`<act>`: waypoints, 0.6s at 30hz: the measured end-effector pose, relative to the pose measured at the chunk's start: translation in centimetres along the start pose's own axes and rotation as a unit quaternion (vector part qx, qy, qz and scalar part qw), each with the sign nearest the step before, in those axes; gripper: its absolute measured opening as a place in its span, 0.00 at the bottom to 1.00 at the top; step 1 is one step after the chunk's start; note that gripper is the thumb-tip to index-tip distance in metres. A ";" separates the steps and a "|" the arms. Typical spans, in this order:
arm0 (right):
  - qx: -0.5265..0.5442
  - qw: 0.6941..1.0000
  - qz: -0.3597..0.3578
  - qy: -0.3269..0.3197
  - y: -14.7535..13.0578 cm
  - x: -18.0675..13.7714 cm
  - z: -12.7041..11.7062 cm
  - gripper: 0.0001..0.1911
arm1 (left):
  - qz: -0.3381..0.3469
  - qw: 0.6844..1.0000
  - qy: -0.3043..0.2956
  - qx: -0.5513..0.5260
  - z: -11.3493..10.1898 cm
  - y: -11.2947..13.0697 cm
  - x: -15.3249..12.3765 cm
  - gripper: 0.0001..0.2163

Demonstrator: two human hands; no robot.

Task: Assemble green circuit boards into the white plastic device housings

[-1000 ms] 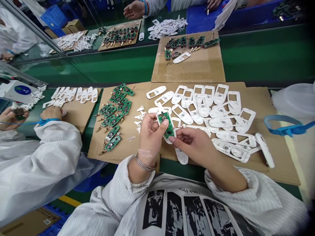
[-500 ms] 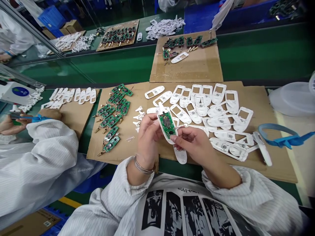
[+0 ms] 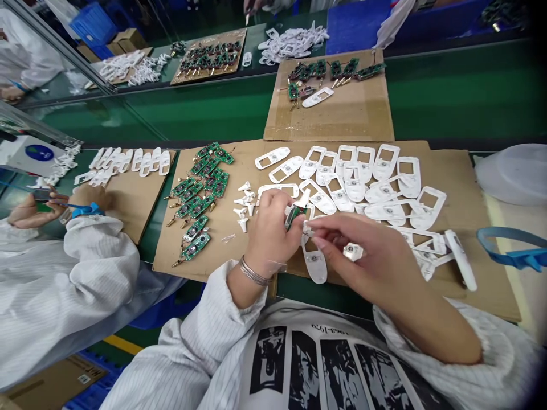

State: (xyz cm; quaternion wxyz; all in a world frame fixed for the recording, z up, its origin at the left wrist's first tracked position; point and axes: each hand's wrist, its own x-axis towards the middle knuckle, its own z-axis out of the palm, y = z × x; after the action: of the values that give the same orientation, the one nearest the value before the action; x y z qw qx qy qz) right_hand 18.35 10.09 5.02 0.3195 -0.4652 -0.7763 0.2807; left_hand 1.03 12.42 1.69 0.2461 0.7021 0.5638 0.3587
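Observation:
My left hand (image 3: 273, 230) is closed around a white plastic housing with a green circuit board (image 3: 296, 214) in it. A white pointed tip (image 3: 303, 199) sticks out of its upper end. My right hand (image 3: 371, 250) reaches in from the right, thumb and forefinger pinched beside the housing's side. What lies between those fingertips is too small to make out. Just below the hands lies a loose white housing shell (image 3: 315, 263). Many more white shells (image 3: 387, 162) lie on the cardboard beyond and to the right. Small white tips (image 3: 243, 212) are left of my left hand.
Green circuit boards (image 3: 200, 193) with brass-coloured ends lie in rows at left. A raised cardboard sheet (image 3: 329, 122) holds more boards. On the right are a translucent plastic container (image 3: 513, 173) and a blue strap (image 3: 510, 247). A co-worker's hand (image 3: 88, 199) works at far left.
My left hand has turned the housing, so the board now faces sideways. My right hand has shifted its grip and come off the board's face. The view has moved slightly.

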 end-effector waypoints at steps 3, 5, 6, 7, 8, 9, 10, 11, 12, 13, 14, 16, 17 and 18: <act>0.032 0.997 -0.057 -0.036 -1.2 -0.3 0.6 0.07 | -0.019 0.999 -0.030 0.026 -0.1 0.5 0.2 0.08; 0.029 0.996 -0.082 -0.035 -1.6 -0.4 1.4 0.12 | -0.028 0.999 -0.035 0.023 -0.2 0.8 0.3 0.07; 0.018 0.995 -0.091 -0.031 -1.7 -0.5 1.9 0.15 | -0.030 0.999 -0.033 0.019 -0.2 0.8 0.3 0.07; 0.003 0.994 -0.102 -0.027 -1.6 -0.5 2.3 0.16 | -0.032 0.999 -0.031 0.017 -0.2 0.9 0.3 0.07; -0.014 0.993 -0.112 -0.022 -1.6 -0.5 2.6 0.17 | -0.033 0.999 -0.027 0.016 -0.2 0.9 0.3 0.06; -0.030 0.992 -0.120 -0.018 -1.4 -0.5 3.0 0.16 | -0.034 0.999 -0.023 0.014 -0.2 1.0 0.3 0.06; -0.044 0.991 -0.127 -0.012 -1.3 -0.5 3.2 0.15 | -0.033 0.999 -0.021 0.014 -0.2 1.0 0.3 0.05; -0.052 0.990 -0.132 -0.007 -1.2 -0.4 3.4 0.13 | -0.031 0.999 -0.022 0.014 -0.2 1.0 0.3 0.05; -0.055 0.990 -0.133 -0.004 -1.1 -0.4 3.5 0.11 | -0.031 0.999 -0.023 0.016 -0.1 1.1 0.3 0.04; -0.052 0.990 -0.131 -0.005 -1.1 -0.3 3.5 0.10 | -0.031 0.999 -0.026 0.019 -0.1 1.1 0.4 0.04; -0.046 0.991 -0.127 -0.007 -1.0 -0.3 3.5 0.08 | -0.033 0.999 -0.029 0.024 0.0 1.1 0.4 0.03; -0.036 0.992 -0.121 -0.011 -1.0 -0.2 3.3 0.07 | -0.038 0.998 -0.033 0.036 0.1 1.1 0.5 0.03; -0.034 0.992 -0.119 -0.014 -1.0 -0.1 3.2 0.06 | -0.040 0.998 -0.032 0.038 0.1 1.1 0.5 0.03; -0.033 0.992 -0.119 -0.014 -1.0 -0.1 3.1 0.06 | -0.042 0.998 -0.032 0.039 0.1 1.1 0.6 0.04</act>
State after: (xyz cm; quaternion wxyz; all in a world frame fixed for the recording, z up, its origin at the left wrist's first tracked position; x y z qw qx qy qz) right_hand 15.51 9.17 3.73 0.3241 -0.3759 -0.8394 0.2214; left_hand 1.85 12.73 2.60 0.2512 0.6983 0.5978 0.3030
